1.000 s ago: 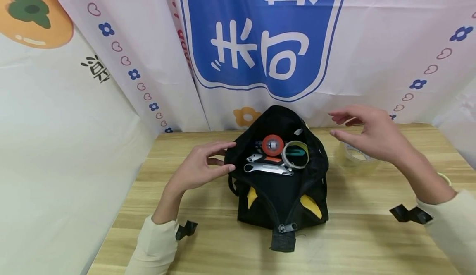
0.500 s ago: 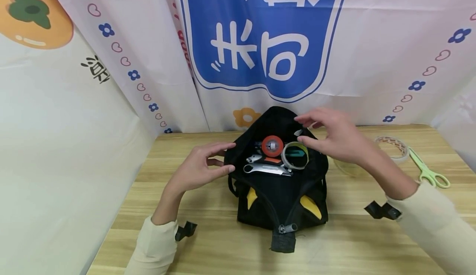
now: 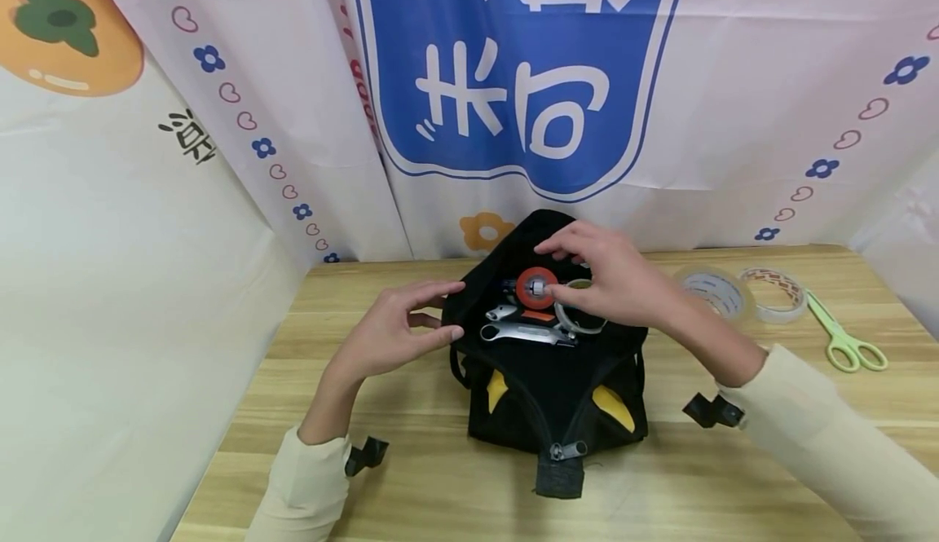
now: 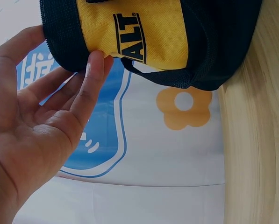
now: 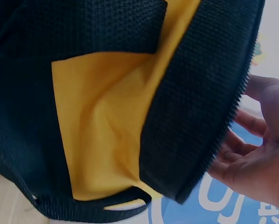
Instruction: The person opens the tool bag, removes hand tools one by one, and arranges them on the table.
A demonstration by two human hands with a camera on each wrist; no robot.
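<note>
The bag point(image 3: 513, 421) is black and yellow; scissors point(image 3: 839, 335), pale green; table point(image 3: 411, 477), wood-grained; sleeves point(image 3: 822, 436), cream.

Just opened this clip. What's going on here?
A person's left hand pinches the rim of an open black bag. The right hand is over the mouth, with nothing visible in its grip. Inside are a red wheel-shaped item, a silver wrench and a ring partly hidden by that hand. On the table, to the right, lie two tape rolls and green scissors.
</note>
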